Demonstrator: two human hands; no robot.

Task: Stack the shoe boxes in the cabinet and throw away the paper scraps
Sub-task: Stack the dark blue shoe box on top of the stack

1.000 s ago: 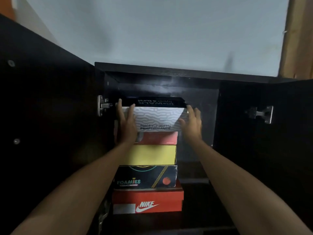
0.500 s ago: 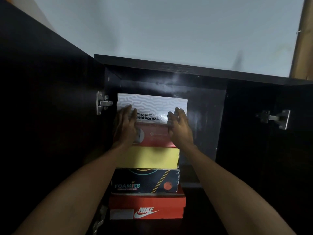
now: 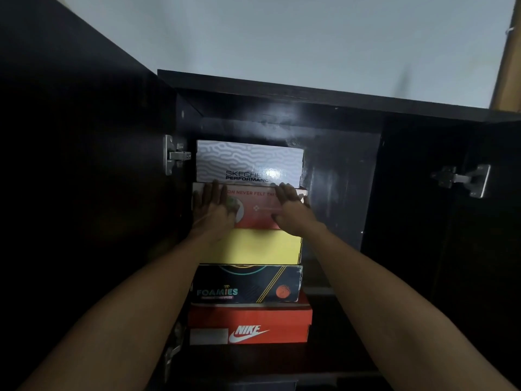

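A stack of several shoe boxes stands inside the dark cabinet. The white Skechers box sits on top. Under it come a red box, a yellow box, a dark Foamies box and an orange Nike box at the bottom. My left hand and my right hand lie flat against the front of the red box, fingers spread, fingertips at the lower edge of the Skechers box. Neither hand holds anything. No paper scraps are in view.
Both cabinet doors stand open: the left door and the right door, each with a metal hinge. The space to the right of the stack inside the cabinet is dark. A pale wall rises above.
The Skechers box went from being held at its sides to resting pushed back on the stack. My hands let go of it and slid down onto the red box's front.
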